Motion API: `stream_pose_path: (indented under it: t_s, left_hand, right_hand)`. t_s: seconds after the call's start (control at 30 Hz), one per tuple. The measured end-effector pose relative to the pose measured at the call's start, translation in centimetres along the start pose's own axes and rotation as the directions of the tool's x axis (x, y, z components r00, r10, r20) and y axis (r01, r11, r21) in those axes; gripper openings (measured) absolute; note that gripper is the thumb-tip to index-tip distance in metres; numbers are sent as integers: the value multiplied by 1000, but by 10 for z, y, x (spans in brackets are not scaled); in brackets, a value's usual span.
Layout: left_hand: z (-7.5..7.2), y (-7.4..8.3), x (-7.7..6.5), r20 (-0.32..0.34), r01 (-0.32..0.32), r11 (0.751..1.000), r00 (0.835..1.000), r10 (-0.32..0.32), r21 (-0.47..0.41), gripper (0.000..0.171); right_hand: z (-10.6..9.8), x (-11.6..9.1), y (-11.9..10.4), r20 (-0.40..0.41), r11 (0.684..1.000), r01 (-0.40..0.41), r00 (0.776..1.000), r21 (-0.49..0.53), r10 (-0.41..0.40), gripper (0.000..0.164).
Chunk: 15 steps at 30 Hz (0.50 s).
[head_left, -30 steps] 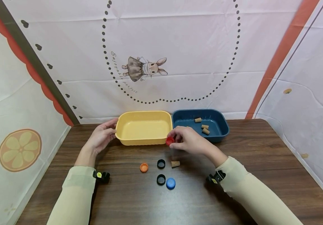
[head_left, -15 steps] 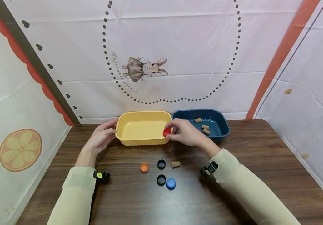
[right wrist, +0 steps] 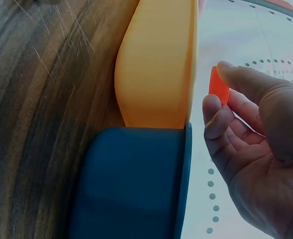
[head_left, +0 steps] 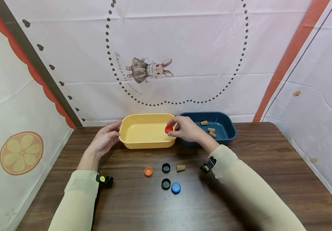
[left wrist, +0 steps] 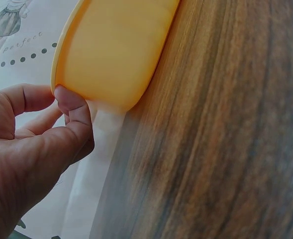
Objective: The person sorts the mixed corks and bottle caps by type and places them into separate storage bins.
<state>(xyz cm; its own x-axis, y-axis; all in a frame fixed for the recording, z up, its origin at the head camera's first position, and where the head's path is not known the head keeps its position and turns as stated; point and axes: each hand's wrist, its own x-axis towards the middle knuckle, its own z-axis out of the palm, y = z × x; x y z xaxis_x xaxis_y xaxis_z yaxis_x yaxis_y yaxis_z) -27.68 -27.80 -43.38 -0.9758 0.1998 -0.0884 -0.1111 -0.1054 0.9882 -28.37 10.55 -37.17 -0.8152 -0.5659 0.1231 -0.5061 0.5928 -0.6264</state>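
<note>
My right hand (head_left: 187, 129) pinches a red bottle cap (head_left: 169, 129) between thumb and fingers, above the right end of the yellow tray (head_left: 145, 145). In the right wrist view the red cap (right wrist: 218, 85) is seen edge-on, raised over the tray rims. At the tray's left end, my left hand (head_left: 104, 140) grips its rim; the left wrist view shows thumb and forefinger meeting at the yellow edge (left wrist: 54, 64). On the table in front lie an orange cap (head_left: 148, 171), two black caps (head_left: 166, 167), a blue cap (head_left: 176, 188) and a cork (head_left: 180, 168).
A dark blue tray (head_left: 225, 129) stands against the yellow one on its right and has several corks (head_left: 211, 130) in it. Both trays sit at the back of the brown wooden table (head_left: 131, 205). A printed cloth (head_left: 200, 57) hangs close behind them.
My right hand has carried the red cap up and to the left, from the tray's front right corner to over its right end. My left hand has kept its place on the rim.
</note>
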Motion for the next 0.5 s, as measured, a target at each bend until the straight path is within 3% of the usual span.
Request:
stream_pose_path:
  t_s: [0.5]
  left_hand:
    - [0, 0, 0, 0, 0, 1000, 1000, 0, 12, 64]
  right_hand:
    - [5, 12, 6, -16, 999, -40, 999, 7, 40, 38]
